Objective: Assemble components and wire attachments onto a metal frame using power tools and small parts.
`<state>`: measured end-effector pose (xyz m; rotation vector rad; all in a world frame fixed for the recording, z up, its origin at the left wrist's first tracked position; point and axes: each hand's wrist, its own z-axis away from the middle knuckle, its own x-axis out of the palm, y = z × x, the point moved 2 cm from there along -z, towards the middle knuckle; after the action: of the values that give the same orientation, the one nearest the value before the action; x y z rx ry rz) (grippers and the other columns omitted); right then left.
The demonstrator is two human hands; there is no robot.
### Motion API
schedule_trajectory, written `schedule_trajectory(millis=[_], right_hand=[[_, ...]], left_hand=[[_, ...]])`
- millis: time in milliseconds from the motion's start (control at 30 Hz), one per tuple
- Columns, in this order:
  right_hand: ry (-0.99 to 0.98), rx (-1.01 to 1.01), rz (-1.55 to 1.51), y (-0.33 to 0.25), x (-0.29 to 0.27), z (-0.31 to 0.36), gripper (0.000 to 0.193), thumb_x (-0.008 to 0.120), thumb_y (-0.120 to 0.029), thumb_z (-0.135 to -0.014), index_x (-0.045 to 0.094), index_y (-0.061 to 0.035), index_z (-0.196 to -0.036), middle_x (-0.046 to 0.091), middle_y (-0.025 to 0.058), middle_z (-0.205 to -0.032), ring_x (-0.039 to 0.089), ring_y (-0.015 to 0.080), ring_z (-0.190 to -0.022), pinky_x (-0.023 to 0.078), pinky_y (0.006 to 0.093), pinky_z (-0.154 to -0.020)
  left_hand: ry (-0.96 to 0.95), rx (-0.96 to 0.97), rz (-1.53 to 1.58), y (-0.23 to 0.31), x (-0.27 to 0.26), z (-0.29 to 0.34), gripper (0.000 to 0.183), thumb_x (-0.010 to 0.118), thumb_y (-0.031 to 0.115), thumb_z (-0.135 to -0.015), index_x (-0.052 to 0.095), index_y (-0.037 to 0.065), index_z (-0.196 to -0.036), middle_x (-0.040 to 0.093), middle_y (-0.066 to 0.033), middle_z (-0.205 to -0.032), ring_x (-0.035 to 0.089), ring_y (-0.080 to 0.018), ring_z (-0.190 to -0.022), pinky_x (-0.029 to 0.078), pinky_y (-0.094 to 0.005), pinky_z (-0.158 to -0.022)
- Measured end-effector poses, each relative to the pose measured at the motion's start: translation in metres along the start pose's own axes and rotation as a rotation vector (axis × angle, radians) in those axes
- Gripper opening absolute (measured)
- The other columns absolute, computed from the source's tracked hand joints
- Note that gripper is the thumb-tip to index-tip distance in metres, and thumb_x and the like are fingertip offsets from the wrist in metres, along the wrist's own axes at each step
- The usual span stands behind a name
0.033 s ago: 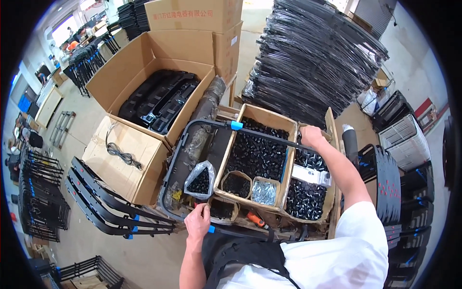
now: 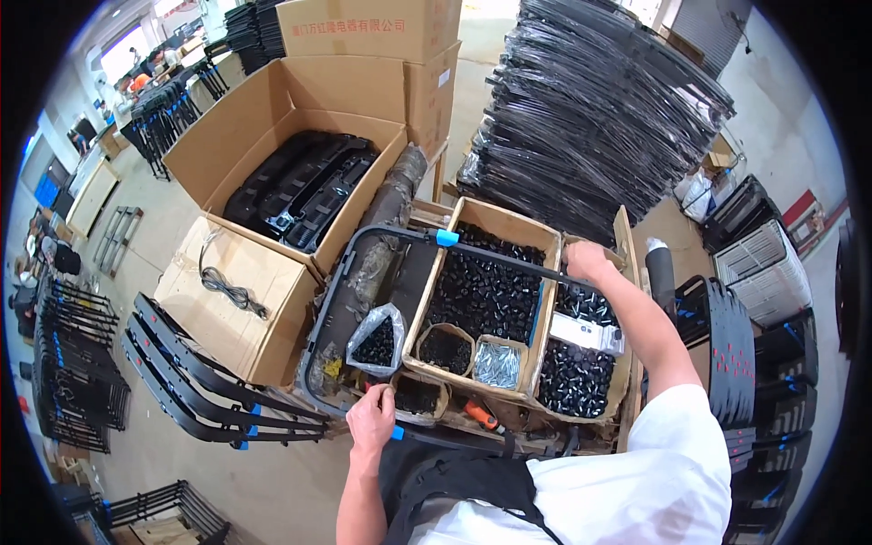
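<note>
A black tubular frame [image 2: 320,313] with rounded corners and blue tape lies over the workbench and its part boxes. My left hand [image 2: 371,418] is closed around its near bar, beside a blue tape piece. Reaching out to the far right, my right hand [image 2: 589,262] is closed at the end of the far bar; its fingertips are partly hidden. Below that bar, a divided wooden box [image 2: 413,338] holds black plastic caps [image 2: 486,289], dark small parts [image 2: 445,349] and silver screws [image 2: 497,363]. A clear bag [image 2: 375,341] of black pieces sits inside the frame.
More black caps [image 2: 574,380] fill a box under a white carton [image 2: 586,332]. An orange-handled tool [image 2: 483,415] lies at the near edge. An open cardboard box [image 2: 204,163] with black parts stands far left. Wrapped black frames [image 2: 581,118] are stacked behind; curved black frames [image 2: 195,391] lean at left.
</note>
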<state>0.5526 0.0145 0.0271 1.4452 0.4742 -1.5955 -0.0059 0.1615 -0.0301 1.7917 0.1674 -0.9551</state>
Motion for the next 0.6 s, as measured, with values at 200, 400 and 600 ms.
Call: schedule_trajectory(millis=[200, 400, 600], right_hand=[[-0.059, 0.068, 0.057, -0.004, -0.008, 0.004, 0.028, 0.063, -0.020, -0.087, 0.083, -0.0045, -0.100, 0.079, 0.0212, -0.113, 0.077, 0.0341, -0.109, 0.062, 0.0450, -0.090], [-0.020, 0.011, 0.019, -0.010, 0.005, 0.010, 0.022, 0.062, -0.017, -0.087, 0.080, -0.0064, -0.095, 0.079, 0.0196, -0.104, 0.078, 0.0358, -0.098, 0.063, 0.0462, -0.082], [-0.075, 0.011, 0.073, 0.000, 0.012, 0.013, 0.024, 0.065, -0.018, -0.087, 0.081, -0.0054, -0.099, 0.080, 0.0185, -0.106, 0.078, 0.0363, -0.103, 0.063, 0.0482, -0.087]], left_hand=[[-0.002, -0.032, -0.006, -0.002, 0.000, 0.000, 0.016, 0.068, 0.023, -0.100, 0.078, 0.011, -0.103, 0.076, -0.0169, -0.088, 0.074, -0.0385, -0.081, 0.058, -0.0467, -0.072], [-0.028, -0.042, 0.012, -0.007, -0.001, 0.005, 0.018, 0.068, 0.023, -0.100, 0.078, 0.009, -0.105, 0.077, -0.0173, -0.090, 0.075, -0.0386, -0.082, 0.058, -0.0461, -0.074], [0.002, -0.011, 0.011, -0.001, 0.001, 0.000, 0.015, 0.069, 0.022, -0.099, 0.078, 0.010, -0.102, 0.077, -0.0166, -0.090, 0.074, -0.0393, -0.082, 0.058, -0.0471, -0.074]])
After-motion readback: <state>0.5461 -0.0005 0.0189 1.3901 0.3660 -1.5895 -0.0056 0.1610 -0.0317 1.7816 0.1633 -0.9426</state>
